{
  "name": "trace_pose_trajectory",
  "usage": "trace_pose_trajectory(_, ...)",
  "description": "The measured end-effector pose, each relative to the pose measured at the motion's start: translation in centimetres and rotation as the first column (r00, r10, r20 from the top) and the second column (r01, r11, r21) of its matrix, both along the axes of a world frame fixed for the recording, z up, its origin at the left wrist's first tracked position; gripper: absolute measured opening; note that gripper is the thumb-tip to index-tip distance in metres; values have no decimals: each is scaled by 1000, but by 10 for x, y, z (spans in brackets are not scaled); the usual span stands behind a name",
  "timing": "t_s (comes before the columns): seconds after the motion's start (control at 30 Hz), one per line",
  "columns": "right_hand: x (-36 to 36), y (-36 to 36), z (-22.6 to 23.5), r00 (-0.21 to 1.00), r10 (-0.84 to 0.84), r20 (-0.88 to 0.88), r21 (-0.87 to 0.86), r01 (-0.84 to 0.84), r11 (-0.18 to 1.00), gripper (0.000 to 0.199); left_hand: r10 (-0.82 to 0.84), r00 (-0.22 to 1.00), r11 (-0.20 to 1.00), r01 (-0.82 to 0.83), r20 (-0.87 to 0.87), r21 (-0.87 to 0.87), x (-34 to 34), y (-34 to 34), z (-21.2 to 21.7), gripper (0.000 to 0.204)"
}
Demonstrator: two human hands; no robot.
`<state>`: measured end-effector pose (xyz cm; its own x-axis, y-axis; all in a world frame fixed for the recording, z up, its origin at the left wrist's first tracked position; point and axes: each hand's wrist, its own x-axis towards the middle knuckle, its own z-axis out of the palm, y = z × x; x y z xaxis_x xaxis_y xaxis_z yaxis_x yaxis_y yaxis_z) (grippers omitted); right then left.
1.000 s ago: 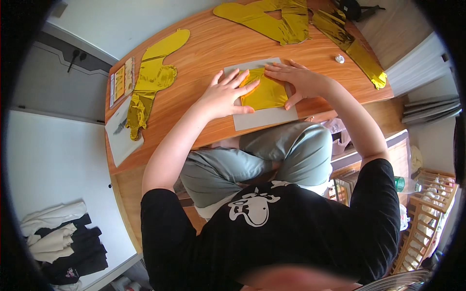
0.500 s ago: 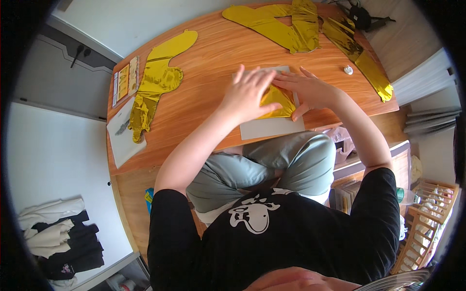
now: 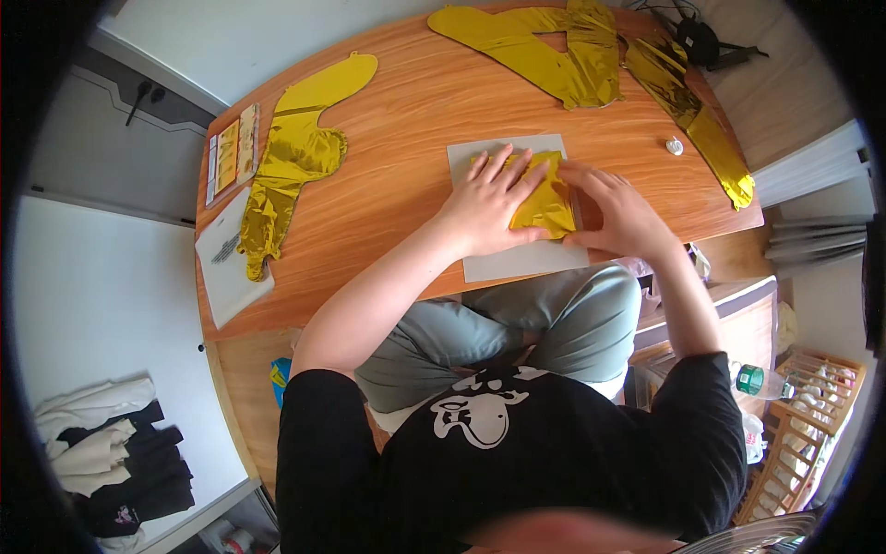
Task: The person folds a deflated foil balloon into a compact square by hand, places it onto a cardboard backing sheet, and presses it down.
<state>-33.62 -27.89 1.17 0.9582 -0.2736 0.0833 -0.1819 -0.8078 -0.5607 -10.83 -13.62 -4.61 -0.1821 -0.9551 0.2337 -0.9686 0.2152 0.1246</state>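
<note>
A folded piece of shiny gold foil balloon (image 3: 551, 205) lies on a grey rectangular board (image 3: 526, 264) at the table's near side. My left hand (image 3: 489, 205) rests flat on the left part of the foil, its fingers spread and thumb along the lower edge. At the foil's right edge is my right hand (image 3: 623, 212), curved, with fingertips at the upper right corner and thumb at the lower right. Its fingers and thumb stand well apart, gripping nothing.
Flat gold foil balloons lie on the wooden table (image 3: 397, 185): one at left (image 3: 300, 152), one at the back (image 3: 591, 55), one at right (image 3: 692, 115). A small white item (image 3: 674, 146), a printed card (image 3: 233, 154), a white sheet (image 3: 231, 277) and a black object (image 3: 699, 39) are also there.
My left hand has shifted right and down onto the foil, lying flatter. The right hand has slid right and down to the foil's edge, exposing more of it. The foil looks smaller and flatter.
</note>
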Motion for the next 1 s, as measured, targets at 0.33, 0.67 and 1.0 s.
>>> trace_pose_trajectory(0.33, -12, 60, -28, 904, -282, 320, -17, 303, 953, 33, 19, 998, 1000, -18, -53, 23, 3, -3, -2, 71)
trace_pose_trajectory(0.67, -15, 56, -34, 910, -64, 410, -395, 240, 887, 30, 26, 996, 1000, -26, -90, 10, 2, -6, -3, 75)
trace_pose_trajectory(1.0, -17, 47, -34, 927, 88, 365, -547, 137, 826, 31, 61, 998, 993, -61, 6, 97, -3, -3, 7, 84)
